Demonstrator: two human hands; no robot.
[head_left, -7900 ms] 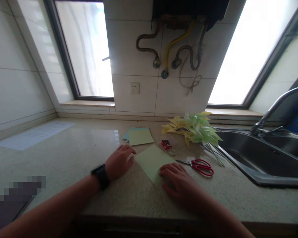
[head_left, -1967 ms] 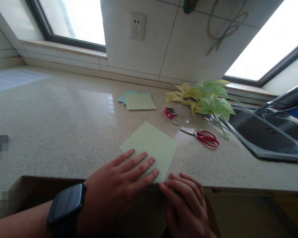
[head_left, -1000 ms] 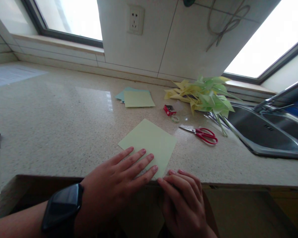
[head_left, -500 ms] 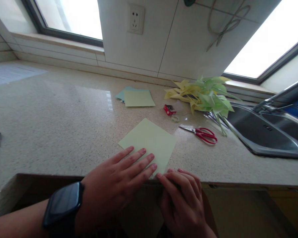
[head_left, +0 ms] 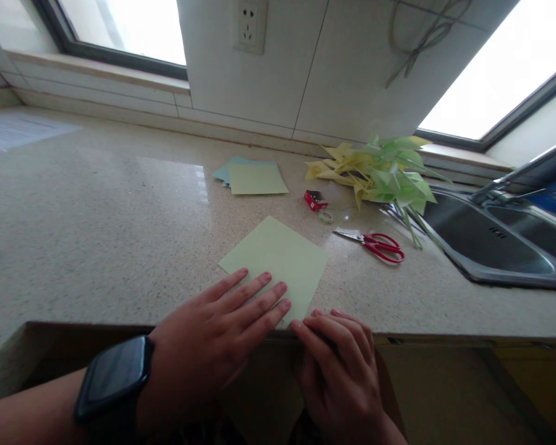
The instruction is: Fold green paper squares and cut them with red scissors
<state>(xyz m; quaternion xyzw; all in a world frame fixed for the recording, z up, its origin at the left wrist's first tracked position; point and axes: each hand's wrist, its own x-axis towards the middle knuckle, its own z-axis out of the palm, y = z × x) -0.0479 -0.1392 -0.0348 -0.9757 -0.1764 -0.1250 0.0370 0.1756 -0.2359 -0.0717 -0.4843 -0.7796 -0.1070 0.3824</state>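
Observation:
A pale green square sheet of paper (head_left: pixel 278 256) lies on the counter, turned so one corner points at the counter's front edge. My left hand (head_left: pixel 227 321), with a dark watch on its wrist, rests flat on the left part of the sheet, fingers spread. At the near corner, my right hand (head_left: pixel 340 364) has its fingers curled together and closed on the paper's tip. That corner and the right thumb are mostly hidden by the fingers. Red-handled scissors (head_left: pixel 370 242) lie to the right of the sheet, apart from both hands.
Behind the sheet is a stack of yellow-green and blue paper (head_left: pixel 258 178). A small red box (head_left: pixel 315 200) and a roll of tape (head_left: pixel 326 216) lie nearby. Yellow and green paper pinwheels (head_left: pixel 384 173) rest beside the sink (head_left: pixel 482 241). A printed page (head_left: pixel 23 131) lies far left.
The view has shifted slightly, so everything sits a little higher in the picture. Both hands and the sheet keep the same positions relative to each other.

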